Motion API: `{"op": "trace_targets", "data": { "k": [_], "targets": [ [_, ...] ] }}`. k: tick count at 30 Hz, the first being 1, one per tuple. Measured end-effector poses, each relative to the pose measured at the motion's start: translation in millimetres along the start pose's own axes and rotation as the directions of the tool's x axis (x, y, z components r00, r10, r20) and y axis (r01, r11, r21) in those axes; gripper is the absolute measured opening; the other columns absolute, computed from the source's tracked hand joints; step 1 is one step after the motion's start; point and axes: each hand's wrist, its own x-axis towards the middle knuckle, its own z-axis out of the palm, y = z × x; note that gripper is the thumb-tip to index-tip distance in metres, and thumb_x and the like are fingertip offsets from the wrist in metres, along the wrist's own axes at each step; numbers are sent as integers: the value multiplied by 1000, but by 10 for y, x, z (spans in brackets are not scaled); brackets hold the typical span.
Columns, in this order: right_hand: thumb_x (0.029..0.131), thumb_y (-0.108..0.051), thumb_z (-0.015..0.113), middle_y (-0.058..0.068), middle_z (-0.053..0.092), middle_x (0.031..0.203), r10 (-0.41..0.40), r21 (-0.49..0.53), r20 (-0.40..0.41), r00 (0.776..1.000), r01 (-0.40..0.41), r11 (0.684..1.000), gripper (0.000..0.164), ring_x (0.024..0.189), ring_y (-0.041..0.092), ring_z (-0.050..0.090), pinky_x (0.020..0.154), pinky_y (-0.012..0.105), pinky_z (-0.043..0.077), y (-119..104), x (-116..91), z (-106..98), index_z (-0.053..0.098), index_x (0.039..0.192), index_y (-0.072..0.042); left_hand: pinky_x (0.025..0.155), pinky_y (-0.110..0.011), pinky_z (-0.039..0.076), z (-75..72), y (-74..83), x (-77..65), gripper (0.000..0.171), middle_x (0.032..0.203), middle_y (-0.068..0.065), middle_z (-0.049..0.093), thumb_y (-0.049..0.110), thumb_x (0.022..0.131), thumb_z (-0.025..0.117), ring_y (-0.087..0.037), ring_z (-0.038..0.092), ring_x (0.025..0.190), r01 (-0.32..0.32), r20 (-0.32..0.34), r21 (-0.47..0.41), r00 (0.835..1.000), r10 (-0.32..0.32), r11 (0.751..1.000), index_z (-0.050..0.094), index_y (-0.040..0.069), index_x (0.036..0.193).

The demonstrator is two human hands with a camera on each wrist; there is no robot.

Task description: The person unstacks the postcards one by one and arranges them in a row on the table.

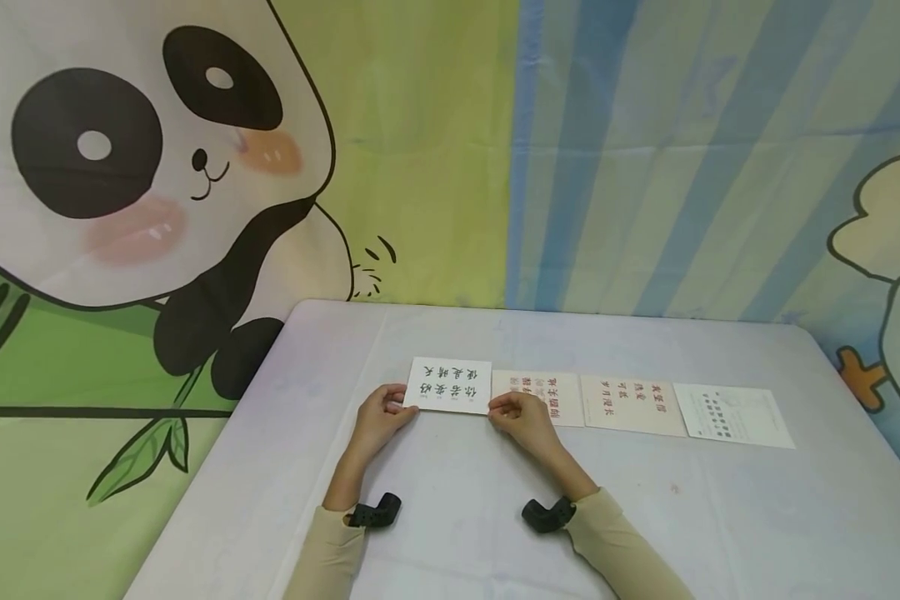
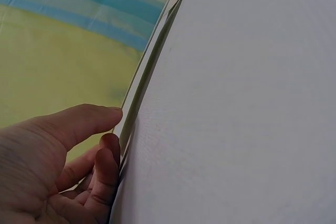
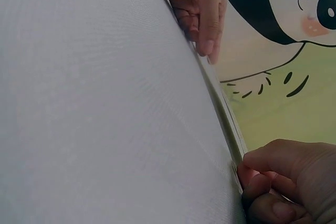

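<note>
A white card [image 1: 450,385] printed with black Chinese characters is held between both hands at the middle of the table, its near edge slightly raised. My left hand [image 1: 381,421] pinches its left near corner, thumb on top and fingers below, as the left wrist view shows. At the right near corner my right hand [image 1: 528,425] pinches it the same way. In both wrist views the card is seen almost edge-on, so its face is hidden there. Just right of it lies a cream card [image 1: 566,387] with reddish characters, partly covered by the right hand.
Two more cards continue the row to the right: a cream one with red characters [image 1: 633,406] and a white one with small dark print [image 1: 750,417]. They lie flat on the white-covered table [image 1: 450,542]. A cartoon panda backdrop [image 1: 420,150] hangs behind the far edge.
</note>
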Motion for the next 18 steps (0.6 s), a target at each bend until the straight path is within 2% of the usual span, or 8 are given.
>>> {"op": "trace_targets", "data": {
  "k": [8,18],
  "targets": [
    [81,0,73,3,69,78,-8,-24,9,1000,8,1000,8,62,8,55,55,18,44,8,-4,-2,72,89,-4,59,-18,44,-27,-13,-5,43,95,-12,63,6,80,78,-12,54,71,21,15,-11,1000,-21,1000,61,-4,119],
    [80,0,74,1,69,77,-29,-10,22,999,30,1000,9,61,9,55,54,19,44,24,0,-2,73,88,-5,60,-20,45,-78,-24,-7,42,96,-12,64,8,81,77,-12,55,71,6,43,-4,999,-6,1000,61,-3,118]
  ]
}}
